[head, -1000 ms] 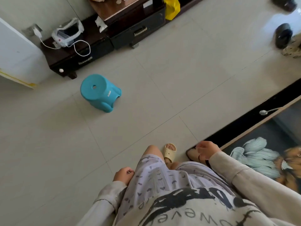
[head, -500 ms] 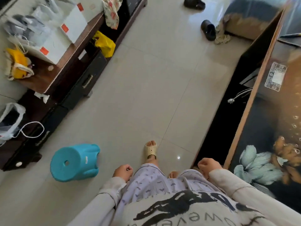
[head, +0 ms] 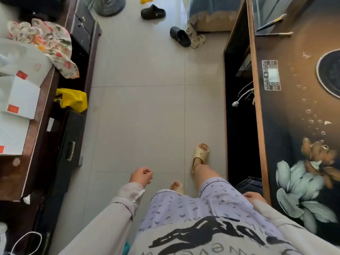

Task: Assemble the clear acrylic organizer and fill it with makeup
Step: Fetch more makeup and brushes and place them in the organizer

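Barely a sliver of right hand (head: 254, 196) beyond its sleeve (head: 276, 218), fingers unseen.

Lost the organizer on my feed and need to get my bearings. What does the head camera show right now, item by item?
floor tiles: many, pale grey, centre
low cabinet: one, dark brown, left
white boxes: three, red labels, on the cabinet top
floral cloth: one, cream and red, cabinet's far end
yellow bag: one, cabinet's lower step
clogs: two, black, far floor
table: one, dark painted top, right
white plug: one, hanging at the table's side
organizer, makeup: none in view
slippers: two, beige, on the feet
left hand: loosely curled, empty, over the floor
right hand: mostly hidden, by the table's edge
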The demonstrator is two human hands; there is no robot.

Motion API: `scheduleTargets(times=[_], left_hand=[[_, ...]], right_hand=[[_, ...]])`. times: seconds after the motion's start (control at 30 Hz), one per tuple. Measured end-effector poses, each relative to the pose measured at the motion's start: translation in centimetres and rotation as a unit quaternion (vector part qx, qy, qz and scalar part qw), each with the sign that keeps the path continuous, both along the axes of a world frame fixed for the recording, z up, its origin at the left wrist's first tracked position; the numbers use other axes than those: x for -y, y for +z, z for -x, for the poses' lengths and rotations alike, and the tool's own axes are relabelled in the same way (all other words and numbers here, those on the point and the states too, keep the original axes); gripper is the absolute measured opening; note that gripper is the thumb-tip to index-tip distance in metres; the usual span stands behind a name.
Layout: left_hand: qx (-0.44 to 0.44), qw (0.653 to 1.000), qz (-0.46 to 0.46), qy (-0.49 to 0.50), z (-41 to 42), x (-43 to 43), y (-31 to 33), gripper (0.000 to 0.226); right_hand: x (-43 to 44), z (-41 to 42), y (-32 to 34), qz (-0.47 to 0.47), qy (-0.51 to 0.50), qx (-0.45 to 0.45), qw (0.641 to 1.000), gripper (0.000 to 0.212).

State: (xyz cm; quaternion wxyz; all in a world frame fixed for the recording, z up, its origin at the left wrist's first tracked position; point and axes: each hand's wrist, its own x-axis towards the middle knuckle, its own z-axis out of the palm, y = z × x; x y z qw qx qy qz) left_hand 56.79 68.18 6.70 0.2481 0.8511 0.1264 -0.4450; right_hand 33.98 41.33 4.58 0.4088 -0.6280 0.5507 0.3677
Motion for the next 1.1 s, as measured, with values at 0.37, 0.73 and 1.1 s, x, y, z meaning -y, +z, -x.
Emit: scheduleTargets(times=[0.37,0.73,1.1], left_hand=[[-0.076,0.994,-0.062,-0.037,-5.4,9.2,-2.1,0.030],[-0.053,0.994,-0.058,-0.073,-15.3,18.9,-1.4,0.022],[-0.030,0.980,-0.044,-0.190,-31.8,30.5,-1.3,0.018]], right_hand=[[14.3,-14.6,0.6,0.030,0.008,0.051,0.998,0.022],[21.5,-27.0,1.4,0.009,0.030,0.119,0.992,0.011],[26.4,-32.4,-0.1,0.027,-0.080,0.043,0.995,0.023]])
